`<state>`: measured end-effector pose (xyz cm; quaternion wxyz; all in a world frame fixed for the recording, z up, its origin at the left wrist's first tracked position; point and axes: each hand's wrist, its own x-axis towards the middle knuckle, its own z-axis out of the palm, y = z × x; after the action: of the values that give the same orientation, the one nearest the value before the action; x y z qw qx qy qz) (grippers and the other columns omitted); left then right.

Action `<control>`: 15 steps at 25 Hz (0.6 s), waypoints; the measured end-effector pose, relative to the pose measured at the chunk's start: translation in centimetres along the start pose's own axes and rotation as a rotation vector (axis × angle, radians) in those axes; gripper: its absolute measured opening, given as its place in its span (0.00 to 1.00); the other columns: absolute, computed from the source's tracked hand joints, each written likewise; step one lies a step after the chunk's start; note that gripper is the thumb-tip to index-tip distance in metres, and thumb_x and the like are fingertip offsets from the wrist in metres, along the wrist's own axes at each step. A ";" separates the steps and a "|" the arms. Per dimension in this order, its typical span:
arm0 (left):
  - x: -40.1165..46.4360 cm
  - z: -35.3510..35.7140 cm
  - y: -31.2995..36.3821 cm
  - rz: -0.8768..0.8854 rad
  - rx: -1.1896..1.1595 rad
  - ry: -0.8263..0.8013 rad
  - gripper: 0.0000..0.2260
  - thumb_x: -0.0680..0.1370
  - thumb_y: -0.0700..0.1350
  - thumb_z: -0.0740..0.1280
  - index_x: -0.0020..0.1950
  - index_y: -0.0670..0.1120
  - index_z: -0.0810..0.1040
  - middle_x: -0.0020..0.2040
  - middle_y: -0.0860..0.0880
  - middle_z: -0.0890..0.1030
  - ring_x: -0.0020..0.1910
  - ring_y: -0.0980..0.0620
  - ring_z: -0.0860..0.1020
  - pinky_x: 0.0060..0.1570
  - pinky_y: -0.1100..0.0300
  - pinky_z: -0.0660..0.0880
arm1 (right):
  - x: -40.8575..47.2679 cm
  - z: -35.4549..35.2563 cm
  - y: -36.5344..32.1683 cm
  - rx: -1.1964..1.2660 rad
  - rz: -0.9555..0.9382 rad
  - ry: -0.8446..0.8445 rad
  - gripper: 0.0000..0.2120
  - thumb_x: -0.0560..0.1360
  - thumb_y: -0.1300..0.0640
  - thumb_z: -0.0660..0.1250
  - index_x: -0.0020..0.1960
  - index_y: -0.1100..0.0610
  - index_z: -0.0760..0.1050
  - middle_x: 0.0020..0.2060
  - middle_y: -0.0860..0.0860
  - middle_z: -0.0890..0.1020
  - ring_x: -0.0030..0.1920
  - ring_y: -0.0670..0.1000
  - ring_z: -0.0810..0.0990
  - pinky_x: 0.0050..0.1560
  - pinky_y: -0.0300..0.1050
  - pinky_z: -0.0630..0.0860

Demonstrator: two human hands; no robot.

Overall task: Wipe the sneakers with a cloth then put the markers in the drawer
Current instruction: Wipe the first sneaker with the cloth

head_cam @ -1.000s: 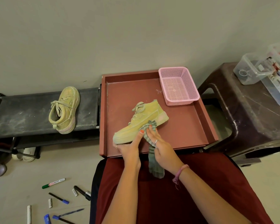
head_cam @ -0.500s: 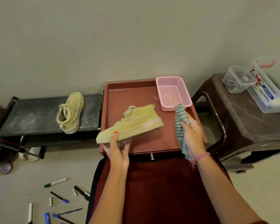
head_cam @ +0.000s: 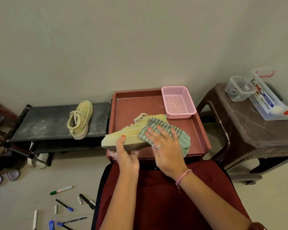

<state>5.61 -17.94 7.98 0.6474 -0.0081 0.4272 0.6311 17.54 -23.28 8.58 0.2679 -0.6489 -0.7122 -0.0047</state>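
Gripped at its toe by the left hand (head_cam: pixel 125 156), thumb on top, 1 sneaker (head_cam: pixel 133 132) is held above the drawer (head_cam: pixel 204 138). Flat fingers of the right hand (head_cam: pixel 166 146) press the cloth (head_cam: pixel 165 130) against its heel side. Wiping is judged underway; strokes toward the toe are needed next. Its long axis slants, toe nearer-left, heel farther-right.

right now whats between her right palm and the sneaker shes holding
The striped cloth: in the head view the right hand presses it flat onto the sneaker, which the left hand holds.
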 end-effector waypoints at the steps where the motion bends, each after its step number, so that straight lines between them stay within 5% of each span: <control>1: -0.3 0.1 -0.3 -0.001 0.017 0.005 0.30 0.71 0.42 0.71 0.70 0.52 0.62 0.64 0.41 0.76 0.60 0.42 0.79 0.53 0.40 0.78 | -0.4 0.4 -0.6 -0.046 -0.047 -0.020 0.22 0.78 0.55 0.55 0.72 0.50 0.66 0.71 0.44 0.67 0.74 0.47 0.59 0.73 0.56 0.50; 6: -1.2 0.4 -0.7 0.026 -0.006 0.019 0.31 0.74 0.37 0.69 0.70 0.53 0.58 0.64 0.44 0.75 0.59 0.44 0.78 0.55 0.33 0.74 | -0.5 0.1 2.6 -0.171 -0.068 -0.041 0.31 0.70 0.63 0.54 0.74 0.51 0.62 0.73 0.46 0.64 0.74 0.48 0.59 0.73 0.54 0.51; 8: -1.3 0.2 -0.7 0.020 0.007 -0.003 0.32 0.74 0.36 0.69 0.70 0.54 0.58 0.64 0.45 0.74 0.60 0.44 0.77 0.55 0.33 0.75 | 0.2 0.0 4.3 0.042 0.134 -0.038 0.33 0.71 0.68 0.52 0.74 0.51 0.62 0.73 0.44 0.63 0.75 0.47 0.57 0.74 0.51 0.52; 12: -1.0 -0.6 -0.5 0.000 0.006 0.012 0.32 0.74 0.37 0.69 0.70 0.56 0.57 0.65 0.45 0.73 0.60 0.44 0.77 0.53 0.35 0.76 | 1.7 -1.2 4.3 0.525 0.525 -0.173 0.34 0.73 0.75 0.51 0.76 0.54 0.57 0.74 0.46 0.59 0.76 0.47 0.54 0.70 0.30 0.47; 15: -0.6 -0.5 -0.2 0.007 -0.003 -0.001 0.33 0.74 0.38 0.69 0.71 0.57 0.57 0.66 0.46 0.73 0.61 0.44 0.76 0.54 0.35 0.75 | 1.5 -2.1 1.9 0.243 0.390 -0.337 0.40 0.71 0.76 0.51 0.78 0.54 0.45 0.77 0.49 0.45 0.77 0.52 0.41 0.75 0.46 0.41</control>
<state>5.60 -18.75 7.90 0.6453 -0.0074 0.4259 0.6341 20.05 -22.31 10.31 0.2173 -0.7284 -0.6037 0.2404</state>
